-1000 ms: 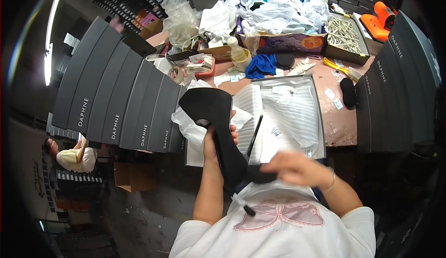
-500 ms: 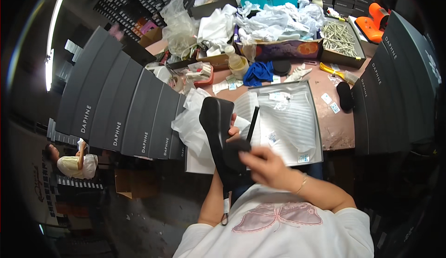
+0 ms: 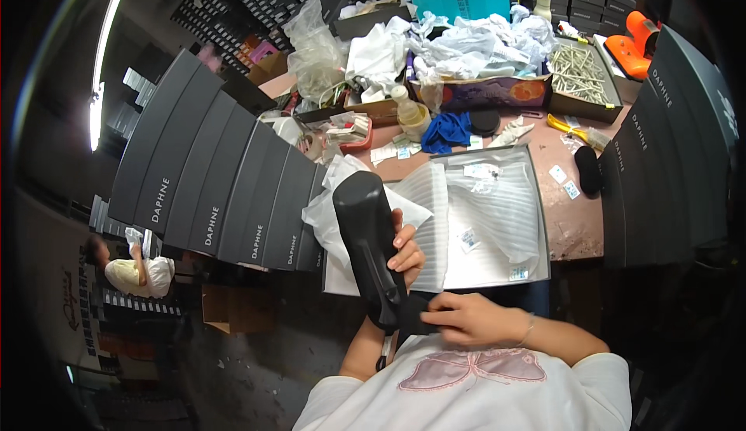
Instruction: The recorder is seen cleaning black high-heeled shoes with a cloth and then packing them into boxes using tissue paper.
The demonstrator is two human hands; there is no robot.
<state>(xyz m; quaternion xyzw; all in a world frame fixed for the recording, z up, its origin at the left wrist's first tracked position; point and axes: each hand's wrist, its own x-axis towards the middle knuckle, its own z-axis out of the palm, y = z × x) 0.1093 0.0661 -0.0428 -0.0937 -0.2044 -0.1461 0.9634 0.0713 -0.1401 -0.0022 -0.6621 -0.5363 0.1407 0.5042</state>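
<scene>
A black shoe [image 3: 364, 233] stands toe-up in front of my body, a tag and loop hanging at its lower end. My left hand [image 3: 406, 252] is closed round the shoe from its right side, fingers curled over the edge. Low down by the heel end, my right hand [image 3: 470, 318] pinches a dark pad or cloth [image 3: 416, 314] against the shoe. The pad's exact kind is hard to make out. Just beyond lies an open shoebox [image 3: 536, 221] with striped white wrapping [image 3: 497, 198] in it; white tissue paper [image 3: 334, 217] is partly behind the shoe.
Dark shoeboxes [image 3: 214, 175] are stacked on the left, more [image 3: 660, 159] on the right. Along the table's back are a plastic bottle [image 3: 412, 112], blue cloth [image 3: 447, 132], a box of crumpled paper [image 3: 482, 93] and a tray of sticks [image 3: 579, 74]. Another person [image 3: 140, 272] is at far left.
The shoe has turned so more of its upper shows, and my left fingers are now visible on it. My right hand has moved down with the dark pad toward the heel end.
</scene>
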